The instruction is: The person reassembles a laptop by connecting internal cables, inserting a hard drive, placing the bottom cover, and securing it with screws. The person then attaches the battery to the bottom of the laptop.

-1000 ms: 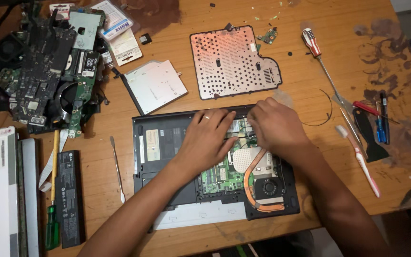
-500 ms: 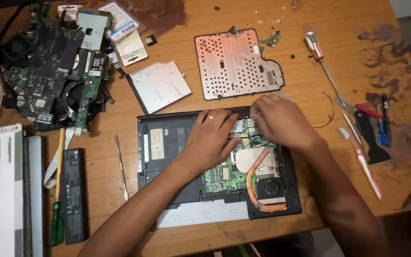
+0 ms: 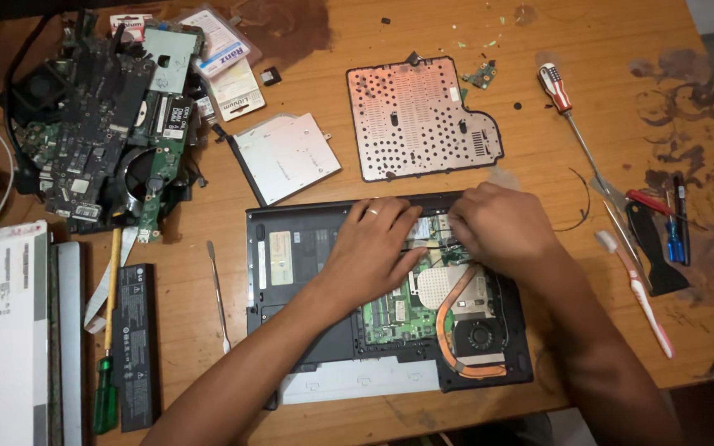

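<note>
- The opened black laptop base (image 3: 307, 272), its bottom cover off and the green circuit board (image 3: 398, 310) showing, lies flat on the worn wooden table (image 3: 588, 49), near the table's front edge; its long axis runs left to right, and the copper heat pipe (image 3: 448, 318) and round fan (image 3: 479, 337) sit at its right end.
- The left hand (image 3: 373, 244), a ring on one finger, lies palm down on the board at the base's far edge, fingers together and pointing to the right; whether it grips anything I cannot tell.
- The right hand (image 3: 497, 227) is curled just beside it, fingertips down on the board, almost touching the left; anything pinched is hidden.
- Beyond the hands lies the perforated grey metal cover plate (image 3: 423, 116), with the flat silver optical drive (image 3: 287, 157) to its left.
- A red-and-white-handled screwdriver (image 3: 568, 111) lies to the right.
- A heap of dark circuit boards (image 3: 92, 124) fills the far left corner.
</note>
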